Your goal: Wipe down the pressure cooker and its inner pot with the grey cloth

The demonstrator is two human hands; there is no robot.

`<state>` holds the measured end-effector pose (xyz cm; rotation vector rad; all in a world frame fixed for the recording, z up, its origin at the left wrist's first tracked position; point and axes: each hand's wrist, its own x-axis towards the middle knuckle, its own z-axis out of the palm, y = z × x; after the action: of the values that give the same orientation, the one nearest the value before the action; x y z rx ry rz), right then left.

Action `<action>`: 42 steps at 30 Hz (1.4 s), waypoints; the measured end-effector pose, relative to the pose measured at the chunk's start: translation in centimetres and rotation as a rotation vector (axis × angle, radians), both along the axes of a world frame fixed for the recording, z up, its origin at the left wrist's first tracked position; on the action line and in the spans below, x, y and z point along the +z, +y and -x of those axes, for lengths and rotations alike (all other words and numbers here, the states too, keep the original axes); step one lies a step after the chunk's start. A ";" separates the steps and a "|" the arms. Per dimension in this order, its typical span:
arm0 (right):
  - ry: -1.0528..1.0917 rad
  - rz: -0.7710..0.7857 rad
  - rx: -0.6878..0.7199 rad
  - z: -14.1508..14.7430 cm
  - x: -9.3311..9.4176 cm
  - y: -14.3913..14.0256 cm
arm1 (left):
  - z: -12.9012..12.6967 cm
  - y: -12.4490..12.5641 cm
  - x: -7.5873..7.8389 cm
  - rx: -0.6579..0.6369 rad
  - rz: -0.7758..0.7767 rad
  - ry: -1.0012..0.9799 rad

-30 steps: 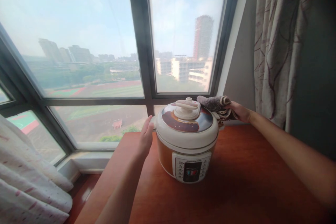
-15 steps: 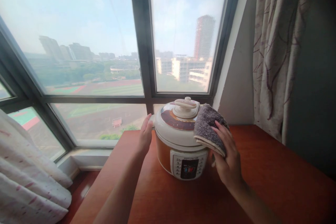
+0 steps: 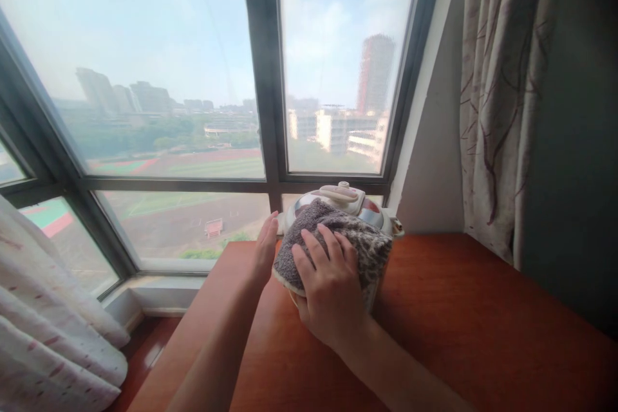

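A white and brown electric pressure cooker (image 3: 360, 206) stands on a reddish wooden table (image 3: 458, 315) by the window. My right hand (image 3: 331, 290) presses a grey cloth (image 3: 357, 241) flat against the cooker's front, fingers spread over it; the cloth and hand hide the control panel. My left hand (image 3: 265, 251) rests open against the cooker's left side, palm toward it. Only the lid knob and the right part of the lid show above the cloth.
A large dark-framed window (image 3: 263, 77) rises behind the table. A patterned curtain (image 3: 492, 96) hangs at the right beside a dark wall. Pale curtain fabric (image 3: 43, 335) bunches at the lower left. The table's left edge drops to the floor.
My right hand has swept the cloth from the back right of the lid, over its right side, round to the cooker's front. My left hand has stayed at the left side.
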<state>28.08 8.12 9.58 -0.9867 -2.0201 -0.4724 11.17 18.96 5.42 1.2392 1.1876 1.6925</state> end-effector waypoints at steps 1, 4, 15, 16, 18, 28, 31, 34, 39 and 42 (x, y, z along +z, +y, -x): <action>-0.040 0.006 -0.011 0.6 0.5 0.4 | 0.3 0.0 0.2 -0.004 0.019 -0.052; -0.173 0.063 -0.021 2.4 2.4 1.8 | 1.7 0.2 0.9 0.000 0.000 -0.221; -0.388 0.324 0.069 4.9 8.2 7.2 | 2.9 -3.4 6.1 -0.214 -0.140 0.058; -0.397 0.314 0.069 4.5 8.1 6.9 | 2.8 -3.8 5.8 -0.218 -0.149 0.115; -0.409 0.256 0.069 3.5 7.5 5.8 | 2.8 -4.5 5.1 -0.212 -0.162 0.238; -0.283 0.087 0.049 -2.0 5.3 2.0 | 0.4 -8.5 6.1 -0.148 -0.319 0.919; -0.220 0.144 0.099 -3.0 5.8 2.2 | -0.6 -8.8 6.1 -0.099 -0.339 0.956; -0.162 0.231 0.065 -3.4 6.7 2.3 | -0.8 -8.5 5.6 -0.019 -0.385 0.960; -0.214 0.226 -0.025 -1.8 7.0 1.3 | 0.9 -7.3 5.7 0.124 -0.366 0.988; -0.246 0.208 -0.050 -0.3 6.5 0.4 | 2.7 -6.2 6.4 0.126 -0.277 1.084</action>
<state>28.41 8.53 16.05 -1.1533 -2.3050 -0.4335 8.46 12.75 11.80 2.4527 1.6580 1.2530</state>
